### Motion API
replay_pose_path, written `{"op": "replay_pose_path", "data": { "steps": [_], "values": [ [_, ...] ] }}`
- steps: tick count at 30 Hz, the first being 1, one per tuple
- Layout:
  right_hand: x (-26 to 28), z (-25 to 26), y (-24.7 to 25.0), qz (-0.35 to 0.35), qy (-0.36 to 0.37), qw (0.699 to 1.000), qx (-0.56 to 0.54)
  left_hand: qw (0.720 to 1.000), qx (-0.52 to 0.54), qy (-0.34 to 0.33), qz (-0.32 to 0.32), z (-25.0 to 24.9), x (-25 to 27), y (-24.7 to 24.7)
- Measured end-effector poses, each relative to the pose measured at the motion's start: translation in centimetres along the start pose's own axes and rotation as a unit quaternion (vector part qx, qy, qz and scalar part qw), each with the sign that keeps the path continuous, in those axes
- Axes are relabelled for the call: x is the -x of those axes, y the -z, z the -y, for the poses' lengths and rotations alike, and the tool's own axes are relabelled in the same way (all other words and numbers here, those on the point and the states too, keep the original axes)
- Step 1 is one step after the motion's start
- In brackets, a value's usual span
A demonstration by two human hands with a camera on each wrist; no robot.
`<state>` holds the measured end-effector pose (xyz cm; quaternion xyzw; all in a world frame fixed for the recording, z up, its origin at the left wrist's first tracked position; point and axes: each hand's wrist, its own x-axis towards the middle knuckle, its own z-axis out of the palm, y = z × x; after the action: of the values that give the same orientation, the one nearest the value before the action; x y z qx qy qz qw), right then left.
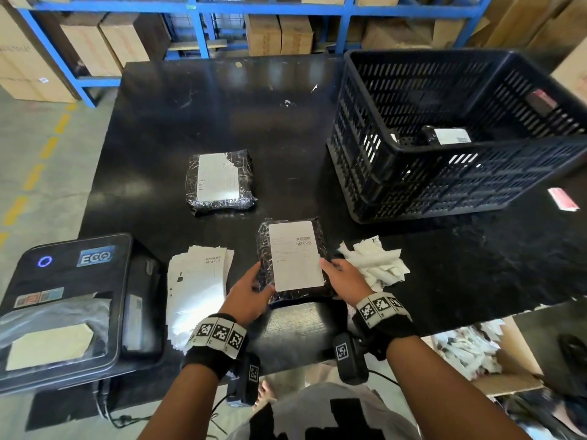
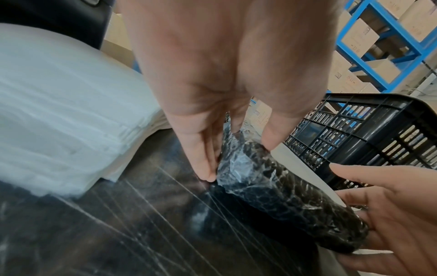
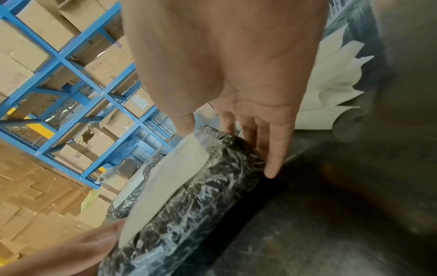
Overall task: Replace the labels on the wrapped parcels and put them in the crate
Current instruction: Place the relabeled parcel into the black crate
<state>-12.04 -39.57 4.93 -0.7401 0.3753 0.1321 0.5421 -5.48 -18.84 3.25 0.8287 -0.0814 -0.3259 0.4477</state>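
A parcel (image 1: 295, 258) in black wrap with a clean white label (image 1: 297, 255) lies near the table's front edge. My left hand (image 1: 251, 287) grips its left edge, thumb on top and fingers down the side (image 2: 238, 160). On its right edge, my right hand (image 1: 341, 277) holds it with the thumb on the label and fingers along the side (image 3: 229, 152). The wrist views show the parcel (image 2: 283, 201) (image 3: 189, 214) on the table between both hands. A second parcel (image 1: 222, 181) with a torn label lies further back. The black crate (image 1: 413, 192) at the right holds one labelled parcel (image 1: 444, 136).
A stack of label sheets (image 1: 197, 281) lies left of my hands, beside a black printer (image 1: 63, 306). Crumpled white paper scraps (image 1: 374, 263) sit right of the held parcel. A cardboard box of waste paper (image 1: 476, 354) stands below the table at right. Blue shelving with cartons (image 1: 273, 36) stands behind.
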Motion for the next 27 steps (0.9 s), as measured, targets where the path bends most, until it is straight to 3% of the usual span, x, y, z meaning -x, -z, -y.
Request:
{"op": "replay_pose_path", "data": {
  "steps": [5, 12, 17, 21, 27],
  "values": [
    [-0.6, 0.6, 0.2, 0.019, -0.076, 0.990, -0.115, 1.000, -0.008, 0.000, -0.022, -0.4, -0.3, 0.4],
    [-1.0, 0.4, -0.4, 0.063, -0.103, 0.969, -0.215, 0.998, -0.005, 0.000, -0.055, -1.6, -0.6, 2.0],
    [-1.1, 0.5, -0.3, 0.079, -0.081, 0.953, -0.279, 0.999, 0.008, 0.008, -0.051, -1.8, -0.5, 2.1],
    [-0.3, 0.8, -0.1, 0.040, -0.032, 0.958, -0.282, 0.999, 0.027, -0.001, -0.040, -1.7, -0.1, 2.0],
    [1.5, 2.1, 1.2, -0.001, 0.039, 0.953, -0.300, 0.994, 0.077, -0.074, -0.041, -0.2, 3.2, 3.4]
  ]
}}
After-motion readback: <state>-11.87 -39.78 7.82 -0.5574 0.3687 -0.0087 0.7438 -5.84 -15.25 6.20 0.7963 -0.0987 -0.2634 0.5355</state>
